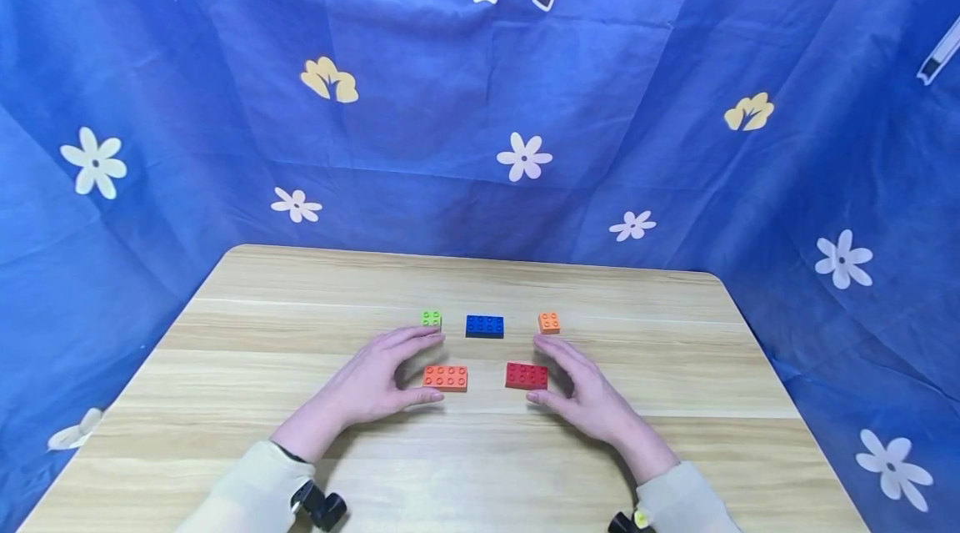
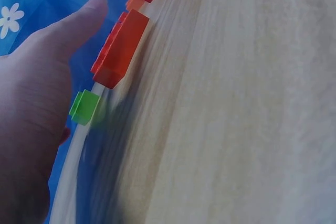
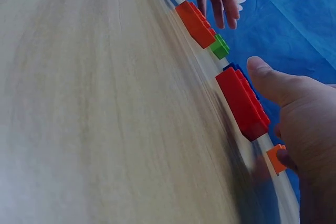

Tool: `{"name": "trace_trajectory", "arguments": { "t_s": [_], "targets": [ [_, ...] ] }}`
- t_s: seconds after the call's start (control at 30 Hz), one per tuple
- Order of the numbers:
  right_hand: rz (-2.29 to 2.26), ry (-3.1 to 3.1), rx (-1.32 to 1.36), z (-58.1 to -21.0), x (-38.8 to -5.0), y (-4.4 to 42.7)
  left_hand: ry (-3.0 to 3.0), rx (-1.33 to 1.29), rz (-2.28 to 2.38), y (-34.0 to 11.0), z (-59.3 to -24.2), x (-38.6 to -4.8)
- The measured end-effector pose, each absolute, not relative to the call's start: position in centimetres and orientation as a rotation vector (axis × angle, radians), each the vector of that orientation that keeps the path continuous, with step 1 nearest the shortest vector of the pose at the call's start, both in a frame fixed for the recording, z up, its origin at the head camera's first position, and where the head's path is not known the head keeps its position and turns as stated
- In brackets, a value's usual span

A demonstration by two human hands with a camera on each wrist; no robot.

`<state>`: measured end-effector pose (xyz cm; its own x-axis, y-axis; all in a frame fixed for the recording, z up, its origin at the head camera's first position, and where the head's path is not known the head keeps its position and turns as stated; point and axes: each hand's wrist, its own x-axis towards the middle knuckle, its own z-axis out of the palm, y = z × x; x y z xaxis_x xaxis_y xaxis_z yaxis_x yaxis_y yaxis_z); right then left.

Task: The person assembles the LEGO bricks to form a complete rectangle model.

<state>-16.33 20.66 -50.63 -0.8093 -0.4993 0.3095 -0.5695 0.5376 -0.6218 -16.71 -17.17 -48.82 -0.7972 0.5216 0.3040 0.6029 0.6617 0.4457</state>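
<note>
Left hand (image 1: 378, 381): fingers spread wide, spanning orange-red brick (image 1: 446, 378)
Right hand (image 1: 587, 395): likewise, spanning red brick (image 1: 527, 374)
Lower-centre brick seating: flat, presumably for stability

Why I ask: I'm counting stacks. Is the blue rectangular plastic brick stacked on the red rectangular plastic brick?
No, the head view shows the blue brick and the red brick apart on the wood-grain tabletop.

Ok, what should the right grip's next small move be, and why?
I'd probably close the right grip gently on the red brick: in the head view it is open, holding nothing, right beside that brick, with no other brick in between.
</note>
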Motion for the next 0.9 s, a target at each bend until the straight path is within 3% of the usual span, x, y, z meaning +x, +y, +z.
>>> {"name": "trace_trajectory", "arguments": {
  "t_s": [0.9],
  "targets": [
    [1.204, -2.642, 0.888, -51.0, -16.7, 19.4, -2.712, -0.971, -0.930, -17.3, -48.9, -17.2]
  ]
}}
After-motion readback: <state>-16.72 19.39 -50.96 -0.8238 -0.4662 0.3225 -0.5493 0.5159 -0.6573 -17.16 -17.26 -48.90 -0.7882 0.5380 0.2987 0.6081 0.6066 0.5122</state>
